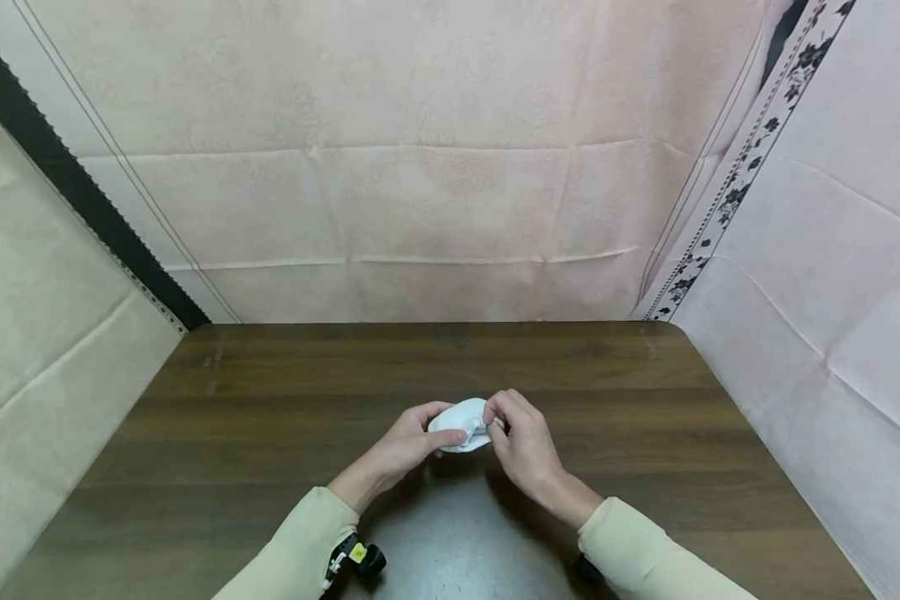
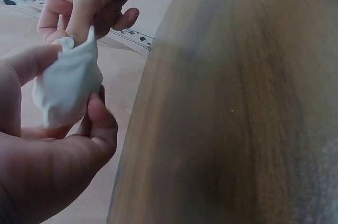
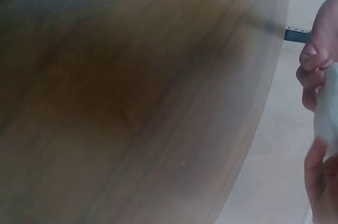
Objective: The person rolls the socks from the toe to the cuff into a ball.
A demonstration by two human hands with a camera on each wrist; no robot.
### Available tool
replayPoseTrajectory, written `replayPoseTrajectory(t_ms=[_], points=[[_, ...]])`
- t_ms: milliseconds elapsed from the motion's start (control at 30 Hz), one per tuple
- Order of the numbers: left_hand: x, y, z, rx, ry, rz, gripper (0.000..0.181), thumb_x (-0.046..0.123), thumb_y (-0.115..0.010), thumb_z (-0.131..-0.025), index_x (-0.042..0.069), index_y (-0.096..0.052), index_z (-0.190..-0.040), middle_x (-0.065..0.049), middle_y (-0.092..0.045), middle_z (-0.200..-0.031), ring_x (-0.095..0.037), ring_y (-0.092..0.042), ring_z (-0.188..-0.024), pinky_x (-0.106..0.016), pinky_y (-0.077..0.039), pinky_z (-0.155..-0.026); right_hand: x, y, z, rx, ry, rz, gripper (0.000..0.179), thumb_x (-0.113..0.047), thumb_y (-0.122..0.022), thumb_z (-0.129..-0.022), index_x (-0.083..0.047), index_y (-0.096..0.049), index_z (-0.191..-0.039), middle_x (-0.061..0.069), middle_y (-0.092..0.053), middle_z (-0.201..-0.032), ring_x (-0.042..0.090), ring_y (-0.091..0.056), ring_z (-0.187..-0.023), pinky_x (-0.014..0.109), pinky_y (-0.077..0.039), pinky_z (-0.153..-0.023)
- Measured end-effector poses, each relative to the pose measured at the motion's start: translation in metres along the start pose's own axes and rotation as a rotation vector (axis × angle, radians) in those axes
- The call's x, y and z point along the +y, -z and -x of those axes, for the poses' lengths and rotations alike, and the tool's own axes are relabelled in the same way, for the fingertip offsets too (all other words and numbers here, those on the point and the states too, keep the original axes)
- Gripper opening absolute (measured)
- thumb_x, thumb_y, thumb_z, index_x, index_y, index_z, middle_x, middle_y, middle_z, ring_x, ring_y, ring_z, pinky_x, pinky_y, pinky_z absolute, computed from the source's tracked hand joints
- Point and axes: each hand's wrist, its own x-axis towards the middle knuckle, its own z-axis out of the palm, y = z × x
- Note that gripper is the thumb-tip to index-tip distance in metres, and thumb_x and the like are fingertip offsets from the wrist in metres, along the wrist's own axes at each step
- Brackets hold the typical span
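A small white bundle of soft cloth (image 1: 467,415), possibly a balled sock, is held between both hands above the table. My left hand (image 1: 407,446) grips its left side, thumb across the front and fingers behind. Thumb and fingertips of my right hand (image 1: 527,450) pinch the cloth at its right end. From the left wrist, the bundle (image 2: 68,84) appears rounded, with a thin fold pulled up toward the right hand's fingers (image 2: 79,23). Only part of the white cloth (image 3: 325,121) shows at the edge of the right wrist view.
Below the hands lies a brown wood-grain table (image 1: 270,400). Pale patterned cloth (image 1: 435,200) hangs behind its far edge, and white sheets (image 1: 832,292) flank the sides. A dark wrist device (image 1: 356,557) sits at the left sleeve.
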Motion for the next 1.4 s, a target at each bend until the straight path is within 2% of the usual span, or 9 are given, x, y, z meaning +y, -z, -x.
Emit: replayPoseTrajectory(t_ms=[133,233,367,500,633,800,967,1167,1400], points=[[-0.002,-0.001,-0.001,0.054,-0.026,-0.009,0.038,0.012,-0.074,-0.09,-0.002,-0.062,-0.123,-0.011,-0.062,-0.112,-0.022,-0.057,-0.096,-0.032,-0.048,-0.079,-0.002,0.001,0.0,-0.075,-0.09,-0.139,0.031,0.017,-0.064,-0.079,-0.011,-0.055,-0.09,-0.005,-0.05,-0.077,0.008,-0.049,-0.066,0.022,-0.044,-0.055],[-0.002,-0.001,-0.002,0.102,-0.04,-0.029,0.037,0.01,-0.074,-0.089,-0.001,-0.062,-0.122,-0.011,-0.062,-0.114,-0.023,-0.056,-0.1,-0.033,-0.047,-0.083,-0.006,0.004,-0.002,-0.152,-0.239,-0.294,0.028,0.012,-0.065,-0.083,-0.01,-0.056,-0.097,0.001,-0.054,-0.08,0.015,-0.054,-0.066,0.025,-0.047,-0.056],[-0.003,0.0,-0.003,0.139,-0.047,-0.061,0.037,0.009,-0.075,-0.089,0.006,-0.062,-0.123,-0.011,-0.06,-0.119,-0.027,-0.053,-0.103,-0.036,-0.046,-0.083,-0.01,0.006,-0.004,-0.214,-0.424,-0.47,0.021,0.002,-0.07,-0.09,-0.007,-0.056,-0.105,0.01,-0.057,-0.088,0.031,-0.06,-0.072,0.037,-0.056,-0.061],[-0.005,0.003,-0.003,0.13,-0.066,-0.074,0.038,0.006,-0.073,-0.089,0.012,-0.062,-0.125,-0.012,-0.057,-0.121,-0.03,-0.052,-0.101,-0.037,-0.047,-0.077,-0.011,0.005,-0.006,-0.254,-0.532,-0.557,0.031,-0.009,-0.072,-0.094,-0.001,-0.049,-0.112,0.015,-0.06,-0.089,0.042,-0.064,-0.078,0.043,-0.058,-0.067],[-0.005,0.004,-0.002,0.094,-0.11,-0.053,0.04,-0.002,-0.069,-0.089,0.013,-0.064,-0.125,-0.012,-0.056,-0.122,-0.03,-0.051,-0.098,-0.036,-0.047,-0.071,-0.01,0.004,-0.007,-0.304,-0.625,-0.635,0.047,-0.009,-0.072,-0.094,0.0,-0.041,-0.129,0.016,-0.064,-0.09,0.037,-0.067,-0.08,0.04,-0.059,-0.07],[-0.004,0.003,-0.001,0.066,-0.133,-0.024,0.043,-0.009,-0.066,-0.087,0.011,-0.064,-0.126,-0.013,-0.056,-0.125,-0.03,-0.051,-0.099,-0.034,-0.047,-0.069,-0.011,0.003,-0.008,-0.367,-0.605,-0.642,0.044,-0.004,-0.07,-0.094,0.002,-0.05,-0.133,0.017,-0.069,-0.102,0.028,-0.068,-0.08,0.037,-0.059,-0.071],[-0.002,0.002,-0.001,0.094,-0.101,0.036,0.05,-0.009,-0.069,-0.087,0.005,-0.055,-0.133,-0.017,-0.052,-0.128,-0.03,-0.052,-0.102,-0.034,-0.049,-0.074,-0.011,0.002,-0.009,-0.319,-0.581,-0.607,0.034,0.001,-0.072,-0.09,0.003,-0.056,-0.121,0.018,-0.069,-0.103,0.025,-0.067,-0.076,0.033,-0.058,-0.068],[0.0,0.003,0.0,0.068,-0.065,0.074,0.058,-0.013,-0.065,-0.087,0.003,-0.047,-0.14,-0.019,-0.052,-0.134,-0.03,-0.055,-0.108,-0.036,-0.051,-0.087,-0.008,0.003,-0.009,-0.301,-0.594,-0.578,0.037,0.004,-0.075,-0.087,0.001,-0.054,-0.117,0.017,-0.065,-0.104,0.022,-0.065,-0.076,0.031,-0.056,-0.066],[-0.001,0.005,0.001,0.07,-0.075,0.074,0.059,-0.018,-0.062,-0.086,0.007,-0.05,-0.138,-0.018,-0.056,-0.133,-0.03,-0.056,-0.112,-0.037,-0.05,-0.089,0.0,0.007,-0.006,-0.4,-0.593,-0.566,0.043,-0.002,-0.078,-0.087,0.0,-0.053,-0.121,0.016,-0.06,-0.11,0.022,-0.061,-0.078,0.037,-0.055,-0.068]])
